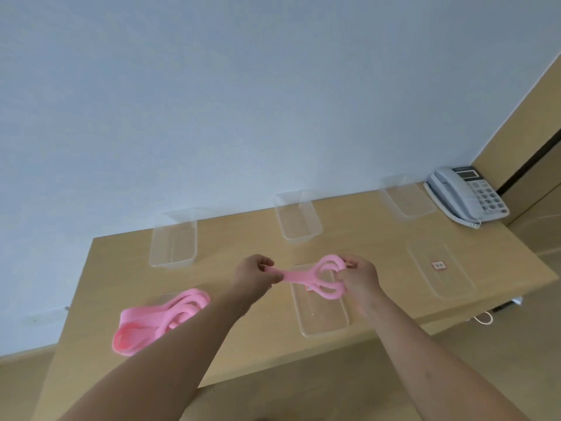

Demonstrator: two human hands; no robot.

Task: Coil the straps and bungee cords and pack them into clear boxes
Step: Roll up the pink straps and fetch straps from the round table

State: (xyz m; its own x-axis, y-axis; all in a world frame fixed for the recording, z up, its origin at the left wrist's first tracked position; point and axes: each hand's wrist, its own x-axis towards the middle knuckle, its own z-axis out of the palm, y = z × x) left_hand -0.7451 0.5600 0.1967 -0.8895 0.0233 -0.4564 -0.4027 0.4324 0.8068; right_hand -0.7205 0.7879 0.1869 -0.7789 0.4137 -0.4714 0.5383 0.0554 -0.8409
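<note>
A pink strap (315,276) hangs in the air between my two hands, above a clear flat piece (321,314) near the table's front edge. My left hand (258,273) pinches its flat end. My right hand (358,279) grips the other end, where the strap bunches into loops. More pink straps (158,320) lie in a loose heap on the table at the front left. Three clear boxes stand along the back: one on the left (174,238), one in the middle (299,215), one on the right (405,197).
A clear lid with a small label (440,268) lies flat at the right. A grey desk telephone (467,192) sits in the back right corner of the wooden table (243,238). A white cable (482,317) hangs below the table's right edge.
</note>
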